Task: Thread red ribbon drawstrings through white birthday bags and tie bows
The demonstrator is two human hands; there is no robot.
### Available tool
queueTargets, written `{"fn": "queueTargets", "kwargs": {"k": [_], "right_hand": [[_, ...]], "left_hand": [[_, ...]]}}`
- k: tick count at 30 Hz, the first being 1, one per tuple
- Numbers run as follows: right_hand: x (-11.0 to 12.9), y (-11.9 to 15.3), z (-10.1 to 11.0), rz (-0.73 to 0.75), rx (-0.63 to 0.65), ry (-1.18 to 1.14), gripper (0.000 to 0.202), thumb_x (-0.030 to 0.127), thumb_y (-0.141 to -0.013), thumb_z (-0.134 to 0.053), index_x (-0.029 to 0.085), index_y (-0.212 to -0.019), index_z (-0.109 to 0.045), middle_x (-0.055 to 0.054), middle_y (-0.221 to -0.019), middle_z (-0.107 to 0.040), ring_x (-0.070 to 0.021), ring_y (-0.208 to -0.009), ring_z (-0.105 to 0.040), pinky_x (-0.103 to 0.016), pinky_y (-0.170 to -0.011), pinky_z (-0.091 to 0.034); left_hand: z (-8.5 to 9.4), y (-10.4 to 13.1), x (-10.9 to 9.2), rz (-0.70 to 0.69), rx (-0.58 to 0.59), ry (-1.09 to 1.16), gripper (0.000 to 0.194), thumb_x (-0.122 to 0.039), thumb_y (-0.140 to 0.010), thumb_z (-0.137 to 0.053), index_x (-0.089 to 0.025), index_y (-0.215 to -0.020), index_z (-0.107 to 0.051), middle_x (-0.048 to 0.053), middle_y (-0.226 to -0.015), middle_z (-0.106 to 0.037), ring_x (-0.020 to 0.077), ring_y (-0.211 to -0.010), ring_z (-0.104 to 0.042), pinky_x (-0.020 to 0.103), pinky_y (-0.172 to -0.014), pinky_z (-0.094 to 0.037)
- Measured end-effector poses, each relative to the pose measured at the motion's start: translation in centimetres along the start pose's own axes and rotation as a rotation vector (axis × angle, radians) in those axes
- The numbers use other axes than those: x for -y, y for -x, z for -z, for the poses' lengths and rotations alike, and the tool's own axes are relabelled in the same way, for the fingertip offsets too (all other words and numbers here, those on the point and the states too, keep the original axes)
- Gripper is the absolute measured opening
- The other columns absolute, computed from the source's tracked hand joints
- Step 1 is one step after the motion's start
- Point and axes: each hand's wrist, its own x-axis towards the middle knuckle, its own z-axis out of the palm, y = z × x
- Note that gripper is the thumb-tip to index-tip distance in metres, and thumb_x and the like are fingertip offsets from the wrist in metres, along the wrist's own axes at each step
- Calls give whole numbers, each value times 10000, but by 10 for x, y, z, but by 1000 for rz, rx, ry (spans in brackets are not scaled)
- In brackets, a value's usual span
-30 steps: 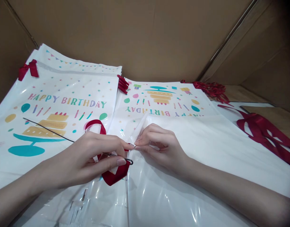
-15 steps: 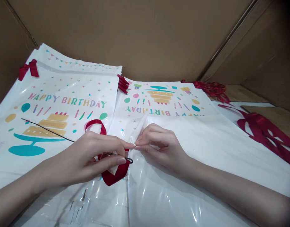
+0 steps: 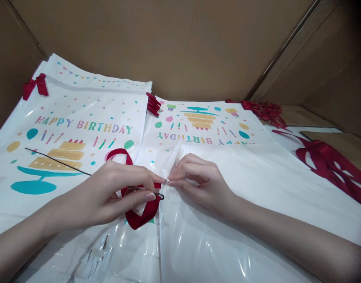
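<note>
My left hand (image 3: 118, 192) is closed on a thin black wire tool (image 3: 56, 159). Its looped end pokes out past the thumb, and its long tail reaches left over a printed bag. A red ribbon (image 3: 140, 222) curls above and below the same hand; how it is held is hidden by the fingers. My right hand (image 3: 199, 182) pinches the edge of a white plastic bag (image 3: 236, 232), which is folded up there in a small peak. The fingertips of both hands almost meet at this edge.
At left lies a stack of Happy Birthday bags (image 3: 88, 104) with a red bow (image 3: 35, 86) at its corner. More upside-down printed bags (image 3: 198, 118) lie behind my right hand. Loose red ribbons (image 3: 330, 165) are at right. Brown cardboard walls (image 3: 183, 47) stand behind and beside.
My left hand has drawn slightly left with the wire tool, and its index fingertip has come a little away from the right fingertips. The right hand stays nearly still.
</note>
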Motion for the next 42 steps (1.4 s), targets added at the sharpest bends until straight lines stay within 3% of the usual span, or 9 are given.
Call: {"fn": "queueTargets", "kwargs": {"k": [8, 13, 18, 23, 27, 33, 42], "right_hand": [[0, 1, -3, 59, -53, 16, 85, 151, -834, -616, 175, -760, -649, -39, -733, -613, -135, -701, -568, -273, -620, -471], [1, 2, -3, 101, -74, 43, 108, 113, -820, -606, 173, -738, -644, -46, -746, -614, -143, -718, -575, -287, -628, -476], [3, 1, -4, 169, -121, 108, 135, 86, -797, -600, 190, -716, -627, -32, -734, -633, -146, -720, -582, -295, -635, -475], [3, 3, -7, 198, -163, 179, 173, 39, -762, -567, 196, -703, -611, -22, -720, -631, -149, -716, -576, -302, -639, -455], [1, 4, -8, 194, -161, 163, 193, 23, -738, -521, 190, -665, -585, -8, -659, -602, -134, -638, -548, -294, -599, -417], [2, 3, -5, 156, -125, 142, 210, 33, -734, -499, 191, -619, -576, -3, -628, -598, -128, -600, -536, -302, -606, -404], [0, -1, -5, 178, -145, 158, 146, 100, -796, -584, 197, -705, -643, -16, -676, -644, -140, -641, -580, -313, -625, -443]], "left_hand": [[-2, -1, -3, 13, -3, 17, 169, -217, -910, -507, -170, -791, -617, 22, -845, -687, 152, -940, -640, 176, -719, -485], [-4, -1, -7, 20, 5, 18, 195, -278, -905, -515, -173, -786, -627, -11, -717, -643, 113, -749, -636, 206, -784, -511], [-8, -3, -12, 82, 80, 61, 256, -300, -927, -468, -171, -741, -588, -64, -631, -572, 48, -556, -502, 311, -1023, -446], [-10, -4, -12, 64, 84, 79, 257, -309, -914, -488, -172, -730, -605, -47, -663, -602, 53, -537, -479, 240, -830, -528], [-11, -4, -11, 49, 93, 64, 263, -294, -914, -492, -173, -715, -615, -50, -637, -595, 42, -500, -432, 241, -877, -507], [-13, -5, -8, 14, 68, 56, 220, -299, -891, -536, -183, -739, -645, -20, -669, -643, 85, -586, -580, 150, -568, -445], [-11, -2, -4, 48, 7, 56, 250, -324, -899, -522, -172, -733, -630, -24, -665, -631, 88, -606, -595, 170, -638, -484]]}}
